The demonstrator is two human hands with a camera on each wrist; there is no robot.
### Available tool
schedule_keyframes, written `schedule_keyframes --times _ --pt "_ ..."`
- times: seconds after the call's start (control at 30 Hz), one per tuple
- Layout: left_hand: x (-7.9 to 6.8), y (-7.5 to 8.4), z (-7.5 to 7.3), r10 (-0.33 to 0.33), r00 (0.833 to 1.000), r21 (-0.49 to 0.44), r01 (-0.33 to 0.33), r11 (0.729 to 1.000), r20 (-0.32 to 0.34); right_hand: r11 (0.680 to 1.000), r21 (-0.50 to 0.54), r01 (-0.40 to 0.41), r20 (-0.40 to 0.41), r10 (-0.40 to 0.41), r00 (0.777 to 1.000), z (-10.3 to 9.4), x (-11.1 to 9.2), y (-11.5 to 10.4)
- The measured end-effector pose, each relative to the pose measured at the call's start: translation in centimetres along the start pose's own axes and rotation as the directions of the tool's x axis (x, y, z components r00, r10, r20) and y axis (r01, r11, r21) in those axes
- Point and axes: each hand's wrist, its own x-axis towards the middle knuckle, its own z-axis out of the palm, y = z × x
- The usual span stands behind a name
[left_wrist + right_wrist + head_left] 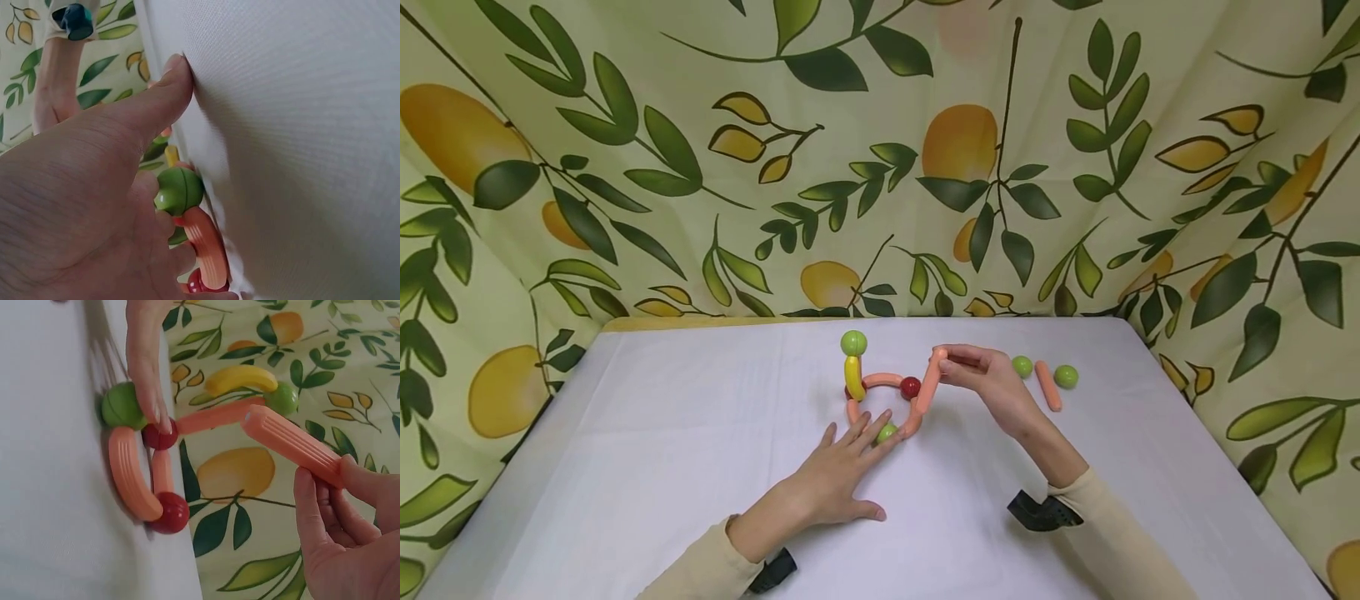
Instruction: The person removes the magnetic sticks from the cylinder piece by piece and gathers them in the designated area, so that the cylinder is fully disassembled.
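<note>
On the white table lies a ring of curved salmon rods (pixel 883 379) joined by balls, among them a red ball (pixel 910 387) and a green ball (pixel 122 406). From its left side rises a straight salmon rod (pixel 219 415), topped by another green ball (pixel 853 342) with a yellow curved rod (pixel 852 379) beside it. My left hand (pixel 835 475) rests on the near left of the ring, fingers spread. With fingertips and thumb, my right hand (pixel 988 383) pinches one end of a loose straight salmon rod (pixel 294 447). Its free end is apart from the balls in the right wrist view.
To the right of my right hand lie a green ball (pixel 1022 366), a straight salmon rod (pixel 1048 386) and another green ball (pixel 1066 377). A leaf-and-fruit patterned curtain (pixel 880 192) hangs behind the table (pixel 700 400) and at its sides.
</note>
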Motion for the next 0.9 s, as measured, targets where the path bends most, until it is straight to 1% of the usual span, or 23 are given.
schedule_keyframes --times 0.1,0.23,0.5,0.6,0.73,0.9 --pt "-0.1 0.1 -0.1 0.000 1.000 -0.005 0.000 1.000 -0.003 0.999 -0.028 -0.020 0.004 0.020 1.000 -0.8 -0.3 0.3" --pt "-0.1 0.2 -0.2 -0.002 1.000 -0.017 0.002 1.000 -0.005 0.994 -0.095 -0.057 -0.024 0.055 0.998 -2.2 -0.9 0.7" --pt "-0.2 0.2 -0.1 -0.003 1.000 -0.012 0.003 1.000 -0.005 0.988 -0.120 -0.100 -0.070 0.092 0.993 -5.6 -2.2 2.0" --pt "-0.2 0.2 0.0 -0.001 1.000 -0.011 0.001 1.000 -0.006 0.977 -0.168 -0.134 -0.101 0.118 0.988 -7.1 -3.1 2.2" --pt "-0.1 0.1 0.1 0.001 1.000 -0.016 -0.001 1.000 -0.008 0.961 -0.236 -0.146 -0.126 0.118 0.985 -9.5 -4.1 2.9" --pt "-0.1 0.1 0.0 0.003 1.000 -0.012 -0.003 1.000 -0.008 0.939 -0.291 -0.182 -0.158 0.141 0.977 -12.9 -4.6 4.3"
